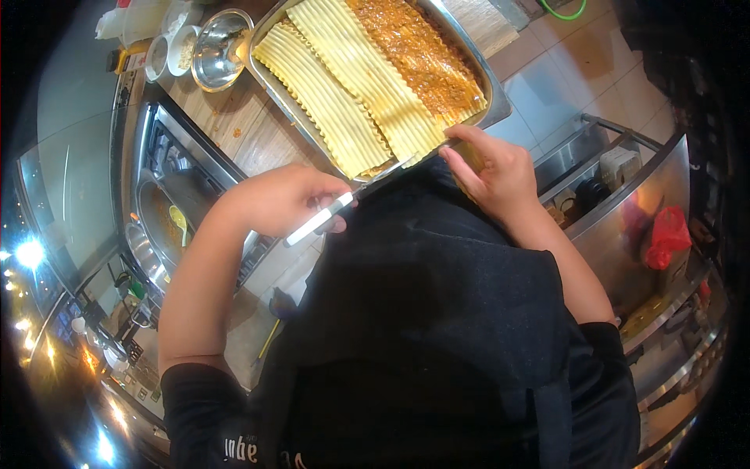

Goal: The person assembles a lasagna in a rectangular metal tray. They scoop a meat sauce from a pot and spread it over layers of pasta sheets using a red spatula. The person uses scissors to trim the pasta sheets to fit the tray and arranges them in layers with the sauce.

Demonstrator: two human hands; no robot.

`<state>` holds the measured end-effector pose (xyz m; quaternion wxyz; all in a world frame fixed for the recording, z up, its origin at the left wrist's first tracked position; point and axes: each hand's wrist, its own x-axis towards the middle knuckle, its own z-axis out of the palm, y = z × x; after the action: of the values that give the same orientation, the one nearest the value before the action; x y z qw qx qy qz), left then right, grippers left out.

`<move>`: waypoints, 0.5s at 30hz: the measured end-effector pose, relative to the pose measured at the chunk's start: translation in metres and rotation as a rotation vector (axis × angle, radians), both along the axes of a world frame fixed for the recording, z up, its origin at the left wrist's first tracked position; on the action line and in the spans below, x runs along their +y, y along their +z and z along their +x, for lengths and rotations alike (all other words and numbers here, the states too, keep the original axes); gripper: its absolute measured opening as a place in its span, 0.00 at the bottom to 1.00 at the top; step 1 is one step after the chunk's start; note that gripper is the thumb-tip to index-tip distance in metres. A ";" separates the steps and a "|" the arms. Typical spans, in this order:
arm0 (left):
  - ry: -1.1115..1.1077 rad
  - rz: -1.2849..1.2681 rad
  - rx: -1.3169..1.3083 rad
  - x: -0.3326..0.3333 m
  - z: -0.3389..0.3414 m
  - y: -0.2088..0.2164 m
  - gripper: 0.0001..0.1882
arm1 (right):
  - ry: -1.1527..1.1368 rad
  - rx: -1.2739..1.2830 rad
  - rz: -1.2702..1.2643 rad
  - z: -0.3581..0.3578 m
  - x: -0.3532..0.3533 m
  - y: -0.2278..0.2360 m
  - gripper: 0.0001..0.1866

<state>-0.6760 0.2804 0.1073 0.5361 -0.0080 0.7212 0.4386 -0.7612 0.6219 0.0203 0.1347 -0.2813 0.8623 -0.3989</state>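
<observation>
A rectangular metal baking tray (500,94) lies in front of me, with ridged lasagna sheets (375,70) in two strips over its left and middle. Along its right side, red-brown meat sauce (422,55) is uncovered. My left hand (301,199) is closed round the white handle of a knife (320,219); its thin blade points to the tray's near edge, beside the sheet ends. At the near right corner, my right hand (496,168) has thumb and forefinger closed at the end of the middle lasagna sheet.
A shiny metal bowl (223,51) and small white containers (183,51) stand left of the tray on the wooden worktop (234,117). Farther left, a pan (160,211) with a ladle sits by the stove. A steel unit (633,227) with a red plastic bag (668,237) is at right.
</observation>
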 end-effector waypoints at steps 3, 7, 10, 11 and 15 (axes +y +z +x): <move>-0.001 0.045 -0.028 0.003 -0.004 0.001 0.21 | 0.005 -0.017 0.004 0.000 -0.001 0.002 0.15; -0.080 -0.009 -0.061 0.010 -0.017 0.003 0.20 | 0.004 -0.021 0.021 -0.001 0.000 0.002 0.15; -0.092 -0.019 -0.067 0.010 -0.020 0.004 0.20 | -0.004 -0.025 0.013 0.000 0.000 0.004 0.16; -0.072 -0.005 -0.071 0.009 -0.018 0.003 0.20 | -0.005 -0.025 0.012 0.000 0.000 0.004 0.16; 0.003 0.062 -0.110 0.005 -0.013 -0.003 0.21 | -0.013 -0.062 0.002 -0.002 -0.001 0.005 0.16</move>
<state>-0.6888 0.2851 0.1046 0.5743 -0.0166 0.6767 0.4603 -0.7630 0.6211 0.0253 0.1590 -0.2631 0.8598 -0.4076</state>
